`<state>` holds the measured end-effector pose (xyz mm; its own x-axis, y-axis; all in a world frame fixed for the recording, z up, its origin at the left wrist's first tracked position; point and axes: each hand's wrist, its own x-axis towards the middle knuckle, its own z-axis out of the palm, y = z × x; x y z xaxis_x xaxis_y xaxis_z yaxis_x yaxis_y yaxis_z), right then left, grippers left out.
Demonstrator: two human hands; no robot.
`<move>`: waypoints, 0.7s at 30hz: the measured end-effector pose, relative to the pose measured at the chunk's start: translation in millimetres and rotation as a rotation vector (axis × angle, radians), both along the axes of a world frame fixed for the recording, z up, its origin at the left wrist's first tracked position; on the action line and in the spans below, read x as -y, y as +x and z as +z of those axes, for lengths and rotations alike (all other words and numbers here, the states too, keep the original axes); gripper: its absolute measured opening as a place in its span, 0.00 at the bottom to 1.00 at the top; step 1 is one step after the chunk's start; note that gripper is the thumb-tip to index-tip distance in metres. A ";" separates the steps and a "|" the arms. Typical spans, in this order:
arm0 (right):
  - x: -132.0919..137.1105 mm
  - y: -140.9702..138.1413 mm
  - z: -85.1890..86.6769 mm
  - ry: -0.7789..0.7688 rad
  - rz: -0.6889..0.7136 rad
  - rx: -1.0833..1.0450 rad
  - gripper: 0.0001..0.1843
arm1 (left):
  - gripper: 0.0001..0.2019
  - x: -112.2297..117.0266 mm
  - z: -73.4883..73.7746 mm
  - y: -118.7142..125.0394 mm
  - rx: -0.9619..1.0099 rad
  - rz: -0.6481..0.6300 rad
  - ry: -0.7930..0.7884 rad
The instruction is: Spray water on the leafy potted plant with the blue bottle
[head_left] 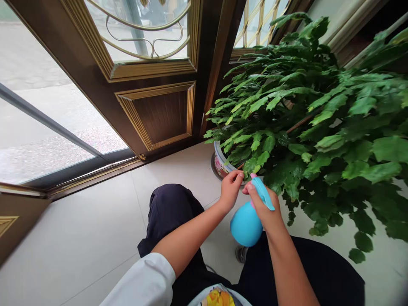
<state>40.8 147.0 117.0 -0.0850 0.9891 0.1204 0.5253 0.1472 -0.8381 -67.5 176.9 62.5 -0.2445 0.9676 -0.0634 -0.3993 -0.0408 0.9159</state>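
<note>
A round blue spray bottle with a pink and blue trigger head is gripped by my right hand, fingers wrapped round its neck. My left hand is pinched at the bottle's nozzle tip, fingers closed on it. Both hands hover just in front of a big leafy green plant, whose patterned ceramic pot stands on the pale tiled floor. My dark-trousered knees are bent below the hands.
A brown wooden door with gold trim stands open at the back. Its threshold leads out to a grey pavement on the left. The plant's leaves spread over the whole right side. Pale floor tiles lie at lower left.
</note>
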 end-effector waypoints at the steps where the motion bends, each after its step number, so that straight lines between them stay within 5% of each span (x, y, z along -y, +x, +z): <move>1: -0.7 0.1 0.1 -0.013 0.004 -0.003 0.20 | 0.11 -0.4 0.2 0.2 0.014 -0.011 0.005; 15: -6.0 -7.8 4.9 -0.034 -0.096 0.075 0.21 | 0.11 -13.8 -14.8 8.0 0.269 -0.248 -0.109; 21: -5.8 -5.4 1.5 -0.019 -0.060 0.073 0.21 | 0.13 -14.4 -16.1 8.5 0.291 -0.240 -0.112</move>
<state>35.4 152.8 118.4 -0.0332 0.9947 0.0970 0.5926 0.0977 -0.7995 -59.0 191.3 46.5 0.0321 0.9783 -0.2049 -0.6293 0.1790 0.7563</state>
